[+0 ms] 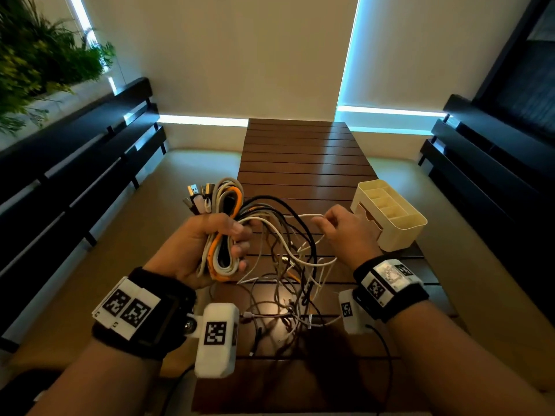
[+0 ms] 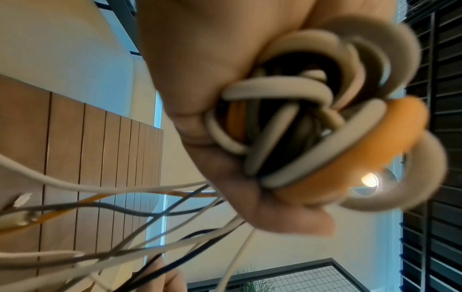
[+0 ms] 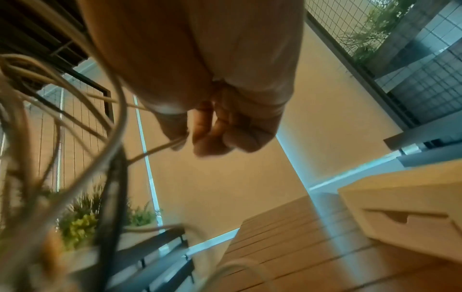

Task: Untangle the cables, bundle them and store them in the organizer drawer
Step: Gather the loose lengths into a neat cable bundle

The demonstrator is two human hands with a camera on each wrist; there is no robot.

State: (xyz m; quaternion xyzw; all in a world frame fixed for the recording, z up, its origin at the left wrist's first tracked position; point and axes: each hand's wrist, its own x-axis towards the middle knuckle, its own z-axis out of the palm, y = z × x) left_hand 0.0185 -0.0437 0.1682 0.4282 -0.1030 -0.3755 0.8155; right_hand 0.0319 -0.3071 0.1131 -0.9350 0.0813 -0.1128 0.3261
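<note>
Overhead, the head view showed a dark brown slatted tabletop (image 1: 306, 163) running away from the person toward a plain cream wall (image 1: 228, 55), with strips of cool blue-white light along the wall's base and up two vertical seams. Dark slatted benches (image 1: 75, 163) flanked the tabletop on both sides; green plants (image 1: 45, 55) stood behind the left one, and wire-mesh panels showed in the wrist views.

Left hand (image 1: 207, 244) was closed around a coiled bundle (image 1: 222, 232) of grey, white, black and orange cables, held above the tabletop's left edge, connector ends sticking up past the fingers. From the left wrist view the coil loops (image 2: 312, 122) filled the palm.

Right hand (image 1: 342, 232) pinched a thin white cable (image 1: 303, 216) between thumb and forefinger, other fingers curled; the right wrist view confirmed the pinch (image 3: 175, 143).

Loose tangle (image 1: 288, 283) of white, grey and black cables hung from both hands and trailed onto the tabletop between the wrists.

Cream organizer (image 1: 390, 217) sat on the tabletop's right edge, just beyond the right hand, top compartments open upward, drawer (image 3: 410, 217) shut.
</note>
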